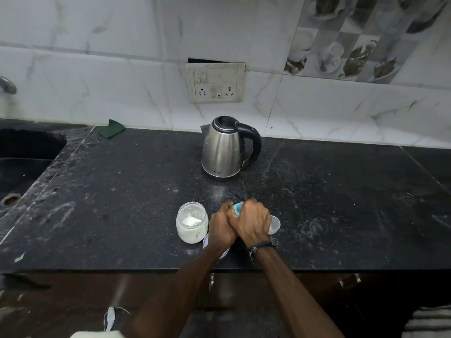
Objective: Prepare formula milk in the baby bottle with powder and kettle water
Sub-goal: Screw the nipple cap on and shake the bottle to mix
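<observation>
While both hands were wrapped round the same thing near the front edge of the speckled black stone bench (122, 191), the task looked to be somewhere in its middle or later part, though much of it could not be read. The left hand (220, 228) and the right hand (253, 222) were pressed together, fingers curled, clamped on the baby bottle with a light blue collar and clear teat (238, 208), of which only that top peeked out between the knuckles. My judgement was that the collar was being screwed on or off, or the bottle held for shaking; which one could not be told. Just left of the hands stood the open clear glass jar of white formula powder (192, 222), its lid off, so the powder had at least been made ready. A clear plastic cap (273, 224) lay just right of the right hand, and a pale round lid or dish (206, 240) was half covered by the left wrist. Toward the back edge, well apart from the hands, stood the stainless steel electric kettle with a black handle (225, 148), lid down and unplugged. Whether powder or water was already in the bottle stayed hidden, since its body was wholly covered. No scoop could be made out.
</observation>
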Demonstrator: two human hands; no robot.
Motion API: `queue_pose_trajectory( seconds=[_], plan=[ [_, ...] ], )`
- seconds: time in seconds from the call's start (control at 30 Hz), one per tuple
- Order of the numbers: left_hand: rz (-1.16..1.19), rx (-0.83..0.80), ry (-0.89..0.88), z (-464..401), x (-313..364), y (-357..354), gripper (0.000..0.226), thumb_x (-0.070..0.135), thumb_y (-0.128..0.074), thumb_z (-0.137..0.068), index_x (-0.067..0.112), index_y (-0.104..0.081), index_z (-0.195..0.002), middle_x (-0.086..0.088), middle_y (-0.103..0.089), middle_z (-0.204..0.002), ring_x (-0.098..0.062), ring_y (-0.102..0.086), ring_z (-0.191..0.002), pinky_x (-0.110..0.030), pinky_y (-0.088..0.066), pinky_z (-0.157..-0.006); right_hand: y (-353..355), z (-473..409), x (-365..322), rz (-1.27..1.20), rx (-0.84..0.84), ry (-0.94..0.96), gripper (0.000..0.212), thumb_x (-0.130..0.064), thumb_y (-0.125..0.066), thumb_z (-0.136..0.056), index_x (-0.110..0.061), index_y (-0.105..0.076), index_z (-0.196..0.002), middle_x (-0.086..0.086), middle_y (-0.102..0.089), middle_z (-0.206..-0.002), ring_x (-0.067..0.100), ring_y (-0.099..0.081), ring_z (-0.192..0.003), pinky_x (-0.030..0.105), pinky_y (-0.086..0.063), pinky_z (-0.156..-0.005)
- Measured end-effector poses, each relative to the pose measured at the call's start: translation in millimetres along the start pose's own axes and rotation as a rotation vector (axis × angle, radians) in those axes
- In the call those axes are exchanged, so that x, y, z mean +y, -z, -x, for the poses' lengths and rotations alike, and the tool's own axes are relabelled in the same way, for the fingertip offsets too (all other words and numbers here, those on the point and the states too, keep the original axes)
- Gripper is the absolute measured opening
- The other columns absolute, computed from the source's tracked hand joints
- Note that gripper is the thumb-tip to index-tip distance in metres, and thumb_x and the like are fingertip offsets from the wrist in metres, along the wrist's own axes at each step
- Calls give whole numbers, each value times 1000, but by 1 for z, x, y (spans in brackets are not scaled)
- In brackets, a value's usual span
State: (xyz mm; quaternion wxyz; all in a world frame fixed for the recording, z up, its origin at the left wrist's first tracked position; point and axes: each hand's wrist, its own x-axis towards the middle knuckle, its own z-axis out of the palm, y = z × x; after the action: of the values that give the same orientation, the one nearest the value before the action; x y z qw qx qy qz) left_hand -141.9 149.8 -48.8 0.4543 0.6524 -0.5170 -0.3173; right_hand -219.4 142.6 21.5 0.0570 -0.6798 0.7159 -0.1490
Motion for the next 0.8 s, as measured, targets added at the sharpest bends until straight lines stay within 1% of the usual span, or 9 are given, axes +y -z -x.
queue_pose_trajectory(
  seconds=[0.1,0.2,0.27,0.33,0.43,0.5,0.57,0.67,0.8],
  plan=[
    [-7,-15,14,-2,-2,0,49,42,-61,-74,18,-65,-116,-4,-76,-101,-23,-71,-95,-39,-55,-83,0,-2,3,22,-35,26,47,-48,-53,-91,-3,-63,-97,18,-70,-100,36,-68,-91,36,-49,-73],
    [17,-17,37,-3,-5,0,55,46,-63,-68,22,-64,-117,-1,-76,-100,-20,-71,-94,-40,-56,-82,3,-6,19,-50,-162,52,49,-54,-57,-89,-9,-59,-107,16,-70,-107,36,-66,-99,37,-46,-76],
    [17,-34,40,-3,-6,-1,60,45,-66,-63,21,-64,-118,1,-76,-101,-18,-71,-94,-38,-56,-83,7,-9,37,-140,-248,58,54,-63,-63,-80,-18,-60,-110,8,-72,-102,31,-66,-99,36,-48,-77],
    [43,-66,41,-5,-10,-3,67,49,-73,-59,20,-62,-118,4,-75,-101,-13,-71,-94,-39,-57,-84,11,-11,56,-180,-231,55,58,-68,-67,-74,-25,-61,-113,-3,-70,-95,22,-67,-95,35,-52,-77],
    [37,-104,35,-8,-18,-4,77,51,-85,-53,22,-59,-119,6,-74,-108,-9,-70,-99,-41,-57,-88,14,-15,79,-139,-106,15,70,-64,-73,-73,-21,-56,-126,3,-62,-117,26,-59,-112,38,-50,-89],
    [20,-106,34,-9,-20,-5,78,45,-90,-56,21,-57,-122,5,-73,-113,-11,-69,-103,-42,-57,-92,12,-18,90,-25,-160,-53,78,-60,-76,-73,-17,-50,-132,10,-55,-131,32,-53,-122,41,-47,-96],
    [17,-102,25,-10,-22,-6,77,41,-92,-58,18,-58,-124,3,-72,-117,-13,-68,-105,-42,-56,-94,8,-18,98,78,-253,-89,81,-57,-79,-71,-16,-46,-133,11,-55,-133,32,-54,-122,43,-46,-97],
    [18,-99,18,-11,-22,-6,78,42,-92,-59,18,-58,-125,3,-72,-118,-13,-68,-106,-41,-56,-94,1,-15,102,107,-306,-75,69,-47,-79,-75,-17,-47,-129,9,-62,-127,29,-59,-117,43,-48,-94],
    [14,-95,13,-11,-20,-6,72,38,-93,-60,19,-59,-121,3,-72,-116,-12,-68,-104,-41,-57,-93,-4,-10,103,20,-254,-89,51,-35,-74,-83,-15,-53,-124,12,-67,-119,30,-64,-107,37,-51,-84]
  ],
)
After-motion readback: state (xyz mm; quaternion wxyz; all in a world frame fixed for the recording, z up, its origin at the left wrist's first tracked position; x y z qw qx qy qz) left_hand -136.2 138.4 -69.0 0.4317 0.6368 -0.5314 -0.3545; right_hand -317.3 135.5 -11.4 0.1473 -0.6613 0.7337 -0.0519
